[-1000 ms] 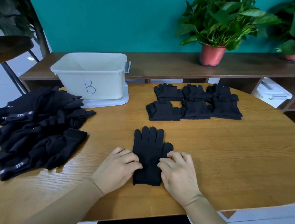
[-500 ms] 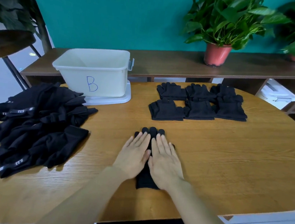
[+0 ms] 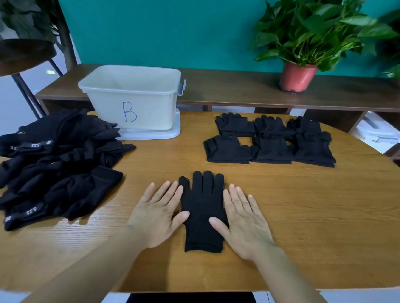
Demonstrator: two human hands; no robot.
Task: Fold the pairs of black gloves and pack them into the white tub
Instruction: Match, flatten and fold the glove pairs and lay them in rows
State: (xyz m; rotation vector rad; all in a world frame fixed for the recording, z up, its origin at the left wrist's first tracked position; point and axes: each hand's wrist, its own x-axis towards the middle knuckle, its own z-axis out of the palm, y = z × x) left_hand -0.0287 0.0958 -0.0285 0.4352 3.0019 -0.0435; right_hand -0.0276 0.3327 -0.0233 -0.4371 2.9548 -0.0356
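A loose pile of black gloves (image 3: 56,164) lies at the left end of the wooden tabletop (image 3: 308,219). Just behind its right side the white tub (image 3: 149,109), marked with a blue B, stands on a pale lid at the far edge.

The left hand (image 3: 158,210) lies palm down on the tabletop, forearm bare, with the fingers straight, a little spread and pointing away from the person. Its grip is apart and holds nothing. The forefinger runs along the left edge of the flat glove (image 3: 202,211), and the thumb tip touches that edge lower down.

The flat glove lies between the two hands, near the person, cuff toward them and fingers pointing away. A fingertip with pale dots shows at its upper left.

The right hand (image 3: 243,221) mirrors the left: palm down, fingers straight, grip apart. Its thumb rests on the glove's lower right part, and the other fingers lie on the wood just beside it.

Farther back and to the right, six folded bundles of gloves (image 3: 271,142) sit in two rows of three, well apart from the tub. Behind them a potted plant (image 3: 298,75) stands on a low shelf (image 3: 235,87).
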